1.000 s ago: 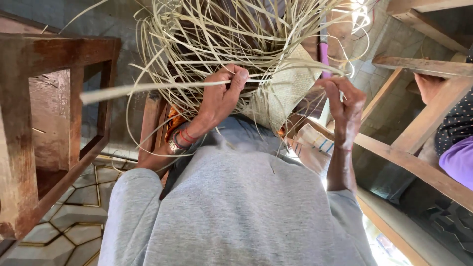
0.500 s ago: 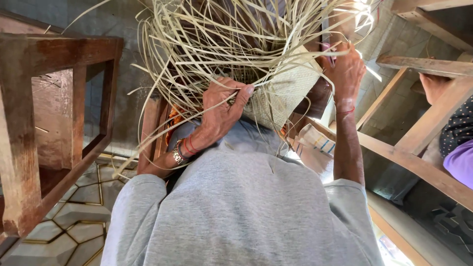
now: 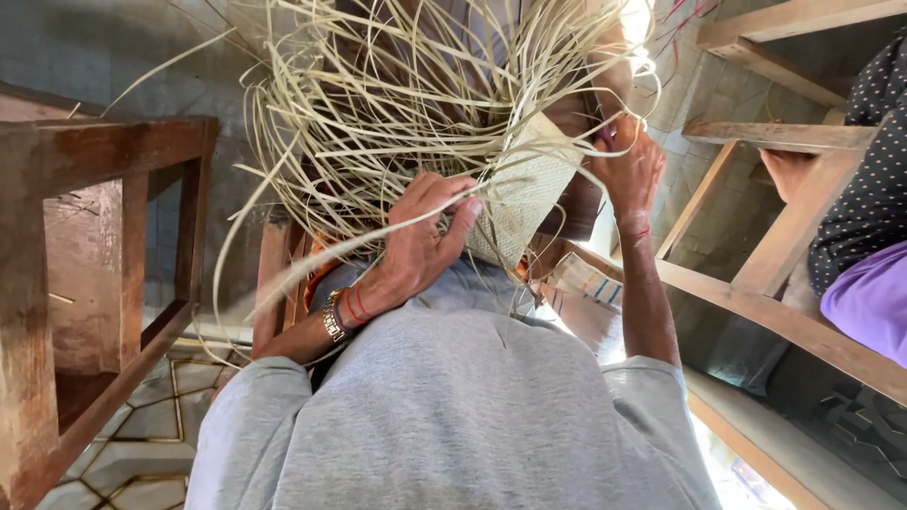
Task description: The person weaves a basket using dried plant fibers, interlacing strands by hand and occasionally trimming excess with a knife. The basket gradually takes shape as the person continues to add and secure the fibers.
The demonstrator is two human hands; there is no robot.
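Two bare hands are working a half-woven piece of pale straw in the single head view. Your left hand (image 3: 425, 241) is closing its fingers over a bunch of loose strips at the edge of the woven panel (image 3: 524, 189), clamping them against it. Your right hand (image 3: 628, 170) is gripping the panel's far edge, fingers curled shut on the straw, though how tightly you are pinching there is hard to tell. The piece is sitting up in front of your chest, above your grey shirt (image 3: 453, 416).

Judging by the look of it, a small flat section is already plaited tight, while a great spray of loose strips (image 3: 378, 94) is fanning out unwoven, so most of the weaving seems to be waiting.

Around you, a dark wooden stool frame (image 3: 113, 236) is standing at one side on a floor of patterned tiles (image 3: 142, 444). Pale wooden rails (image 3: 756, 302) are crossing the other side, and another person's dotted sleeve and purple cloth (image 3: 869, 293) are showing at the edge. Bright daylight is coming in behind the straw.
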